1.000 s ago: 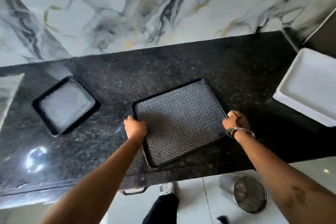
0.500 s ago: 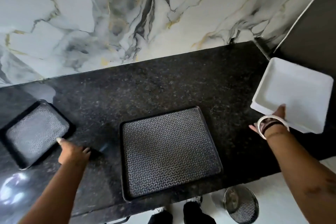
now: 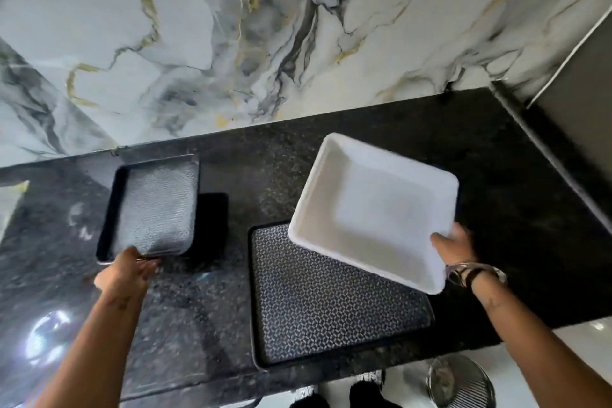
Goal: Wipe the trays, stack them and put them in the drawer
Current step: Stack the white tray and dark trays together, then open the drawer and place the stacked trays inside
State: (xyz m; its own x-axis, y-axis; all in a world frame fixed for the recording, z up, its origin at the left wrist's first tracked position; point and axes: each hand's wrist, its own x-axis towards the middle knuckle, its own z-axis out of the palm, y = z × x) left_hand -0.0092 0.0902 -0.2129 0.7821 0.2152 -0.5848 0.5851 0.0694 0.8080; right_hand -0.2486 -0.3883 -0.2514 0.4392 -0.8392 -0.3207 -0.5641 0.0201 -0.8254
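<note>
A large black patterned tray point(image 3: 318, 305) lies flat on the black counter near its front edge. My right hand point(image 3: 455, 247) grips the near right edge of a white tray point(image 3: 374, 209) and holds it tilted in the air above the large tray's far right part. My left hand point(image 3: 127, 270) grips the near edge of a small black patterned tray point(image 3: 154, 209), lifted and tilted, with its dark shadow on the counter to its right.
The black granite counter point(image 3: 496, 209) runs under a marble wall point(image 3: 265, 26). A dark panel point(image 3: 579, 109) stands at the right. Below the counter edge, a round metal strainer point(image 3: 460, 381) lies on the white floor beside dark feet point(image 3: 334, 397).
Both hands let go of the large tray. My right hand took the white tray and swung it left over the large tray. My left hand took hold of the small tray and lifted it.
</note>
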